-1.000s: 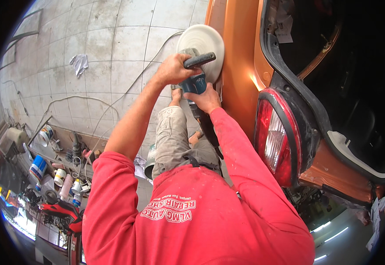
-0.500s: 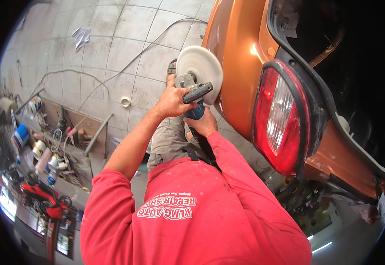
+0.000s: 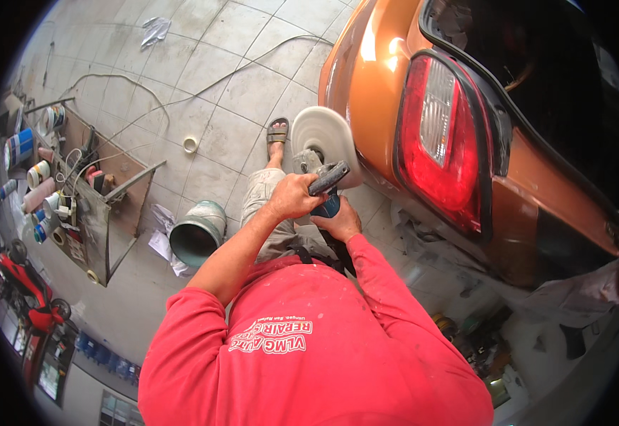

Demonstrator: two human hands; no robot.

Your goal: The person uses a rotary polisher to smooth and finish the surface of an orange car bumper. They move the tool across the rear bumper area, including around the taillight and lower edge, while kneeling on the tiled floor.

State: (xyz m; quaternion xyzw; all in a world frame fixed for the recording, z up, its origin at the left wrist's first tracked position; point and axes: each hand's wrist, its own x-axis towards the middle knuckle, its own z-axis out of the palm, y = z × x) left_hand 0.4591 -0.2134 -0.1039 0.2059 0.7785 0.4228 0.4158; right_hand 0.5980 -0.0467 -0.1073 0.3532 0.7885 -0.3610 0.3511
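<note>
Both my hands are on a power polisher with a dark blue body and a wide, pale round pad. My left hand is closed near the grey head and the black side handle. Wrapped round the blue body is my right hand. The pad's right edge lies against or very close to the orange car's rear corner panel; I cannot tell whether they touch. Just right of that panel is a red and clear tail light.
A grey-green bucket stands on the tiled floor left of my legs. Beyond it is a cluttered work cart with several containers. A cord crosses the floor, near a tape roll and a white cloth.
The view has shifted, bringing the bucket into sight. Against the car, the polisher has moved nearer to me, down alongside the tail light. Both hands keep their grip.
</note>
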